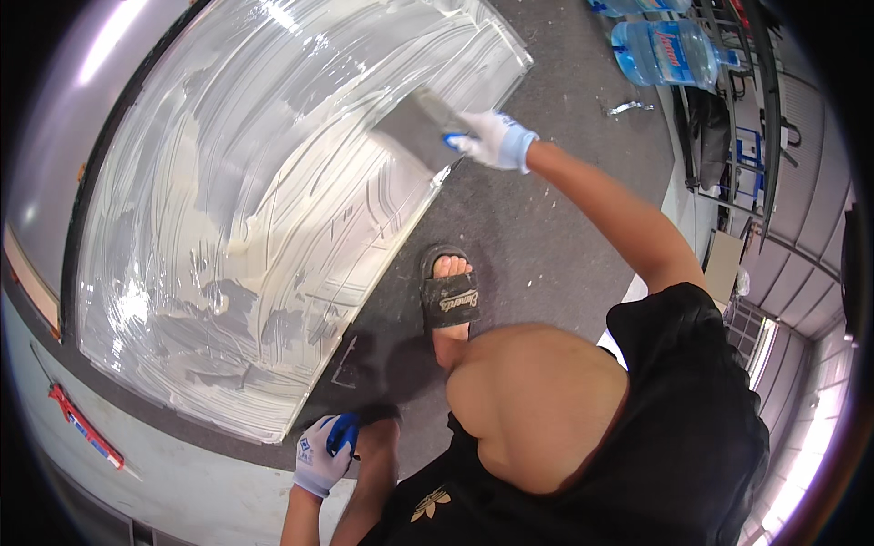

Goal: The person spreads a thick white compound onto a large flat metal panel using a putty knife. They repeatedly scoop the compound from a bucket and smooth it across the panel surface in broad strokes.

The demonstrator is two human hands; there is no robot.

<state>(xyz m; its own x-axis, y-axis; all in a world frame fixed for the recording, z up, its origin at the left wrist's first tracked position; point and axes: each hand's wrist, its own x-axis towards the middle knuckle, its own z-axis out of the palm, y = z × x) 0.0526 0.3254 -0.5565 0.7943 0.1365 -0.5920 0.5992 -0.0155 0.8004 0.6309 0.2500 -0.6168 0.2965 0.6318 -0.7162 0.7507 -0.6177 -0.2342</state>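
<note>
In a white glove with blue fingers, my right hand [490, 141] grips a wide flat grey trowel [417, 132], slightly blurred by motion. Its blade lies over the right edge of a large panel [209, 300], which is smeared with streaky, glossy white paste. Grooved curved lines run through the paste, and grey surface shows in patches. My left hand [322, 455], gloved likewise, hovers by my left leg, near the panel's lower corner. Its fingers are curled in, and what they hold, if anything, cannot be made out.
A red caulking gun [85, 426] lies on the pale floor at lower left. My foot in a black slide sandal [451, 296] stands on the dark mat [546, 218] beside the panel. Large blue water bottles [669, 53] rest by a metal rack [769, 118] at upper right.
</note>
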